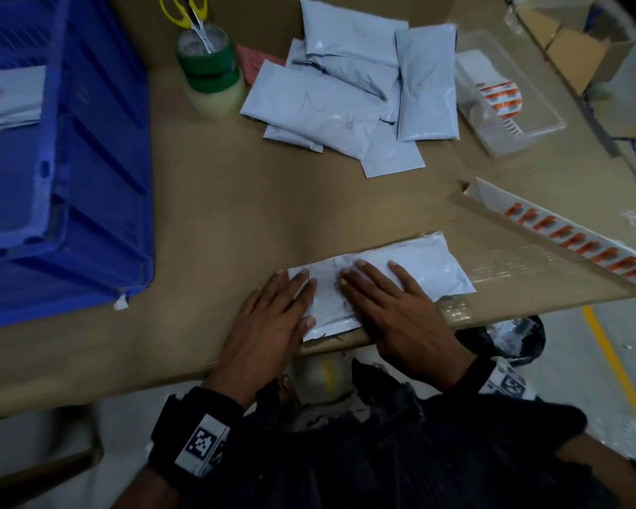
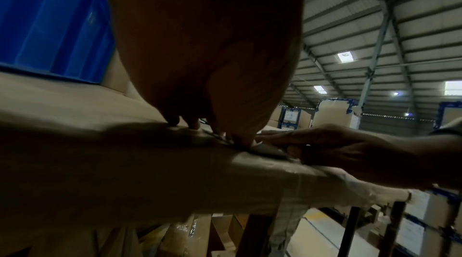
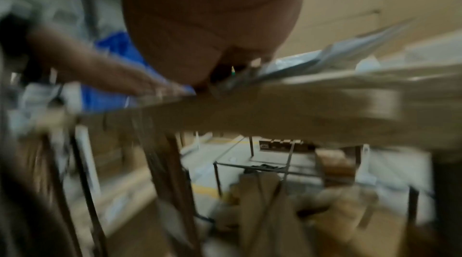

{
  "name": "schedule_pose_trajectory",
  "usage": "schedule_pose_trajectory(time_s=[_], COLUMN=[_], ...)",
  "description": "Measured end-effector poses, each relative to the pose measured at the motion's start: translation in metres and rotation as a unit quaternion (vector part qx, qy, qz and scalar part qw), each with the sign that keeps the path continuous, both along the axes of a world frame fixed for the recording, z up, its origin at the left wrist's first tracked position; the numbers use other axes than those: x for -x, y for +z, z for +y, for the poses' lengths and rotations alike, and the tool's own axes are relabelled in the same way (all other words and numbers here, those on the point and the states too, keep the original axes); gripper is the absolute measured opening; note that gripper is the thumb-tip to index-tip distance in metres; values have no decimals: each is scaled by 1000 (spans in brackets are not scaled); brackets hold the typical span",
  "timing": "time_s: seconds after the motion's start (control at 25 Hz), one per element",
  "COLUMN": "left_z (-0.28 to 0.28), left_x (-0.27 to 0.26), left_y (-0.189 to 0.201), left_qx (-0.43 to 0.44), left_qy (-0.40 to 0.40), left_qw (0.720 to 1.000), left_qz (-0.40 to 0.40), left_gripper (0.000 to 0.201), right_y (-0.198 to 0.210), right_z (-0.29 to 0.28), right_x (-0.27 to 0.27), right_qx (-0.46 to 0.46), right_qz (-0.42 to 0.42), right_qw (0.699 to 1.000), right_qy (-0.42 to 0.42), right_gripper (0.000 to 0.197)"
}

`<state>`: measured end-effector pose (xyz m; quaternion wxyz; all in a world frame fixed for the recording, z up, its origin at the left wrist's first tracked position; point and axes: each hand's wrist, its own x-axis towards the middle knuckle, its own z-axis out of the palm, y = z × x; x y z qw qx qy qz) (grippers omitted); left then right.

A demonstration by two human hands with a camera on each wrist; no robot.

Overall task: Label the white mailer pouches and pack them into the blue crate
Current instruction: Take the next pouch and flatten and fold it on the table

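Note:
A white mailer pouch [image 1: 430, 268] lies flat at the near edge of the cardboard-covered table [image 1: 254, 200]. My left hand [image 1: 276, 310] presses its left end with straight fingers. My right hand [image 1: 393, 299] lies flat on its middle, fingers spread. A loose pile of several white pouches [image 1: 349, 90] sits at the back centre. The blue crate [image 1: 63, 148] stands at the left with flat white pouches [image 1: 12, 93] inside. In the left wrist view my left fingertips [image 2: 195, 125] touch the table edge beside my right hand [image 2: 332, 142]. The right wrist view is blurred.
A strip of orange-and-white labels [image 1: 573, 240] lies at the right. A clear tray [image 1: 507, 101] with more labels sits at the back right. Yellow scissors [image 1: 188, 16] stand in stacked tape rolls [image 1: 210, 67]. A black bin bag [image 1: 511, 336] hangs below the table edge.

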<state>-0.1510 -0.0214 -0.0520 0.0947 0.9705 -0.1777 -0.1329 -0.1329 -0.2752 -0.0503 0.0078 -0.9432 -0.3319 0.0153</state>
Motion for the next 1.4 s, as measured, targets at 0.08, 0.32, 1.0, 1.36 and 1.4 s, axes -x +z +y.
schedule_pose_trajectory(time_s=[0.08,0.32,1.0,1.36,1.4], left_z=[-2,0,6,4,-2], left_x=[-4,-8,-52,-54,-54], left_y=[4,8,12,22,24], left_qx=[-9,-32,-14,11,30], left_qy=[-2,-28,-102,-95,-104], left_qw=[1000,997,988,990,989], left_qz=[18,64,111,101,99], left_gripper=[64,80,91,98,96], right_y=[3,-8,9,4,6], right_z=[9,11,-11,14,12], right_x=[1,1,46,18,15], right_qx=[-40,-6,-54,-94,-102], right_qz=[4,-17,-49,-45,-52], right_qw=[998,998,991,974,972], right_qy=[-55,-66,-110,-201,-207], right_gripper=[58,54,47,48,46])
